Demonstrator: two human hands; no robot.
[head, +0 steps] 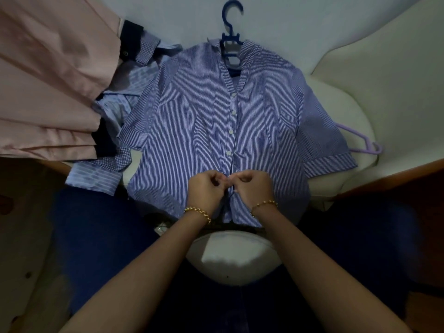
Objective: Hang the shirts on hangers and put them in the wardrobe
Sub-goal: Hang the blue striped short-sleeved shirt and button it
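Both hands (pixel 204 188) (pixel 252 186) on shirt (pixel 192 111) edges

The blue-and-white striped cloth shirt (pixel 204 121) is a thin woven fabric, matt and finely creased. Its small round white buttons (pixel 231 131) look like smooth plastic with a faint sheen. At its 12 o'clock the dark blue plastic hanger (pixel 231 37) is smooth and slightly glossy. At 3 o'clock the lilac plastic hanger (pixel 360 140) has the same finish. At 10 o'clock the pink pleated cloth (pixel 48 80) is matt, with crumpled blue checked cloth garments (pixel 113 109) beside it. The off-white padded surface (pixel 396 68) looks like smooth, matt cloth. At 4 o'clock a brown wooden edge (pixel 384 179) has a dull polish. At 6 o'clock the gold-coloured beaded metal bracelets (pixel 197 212) glint.
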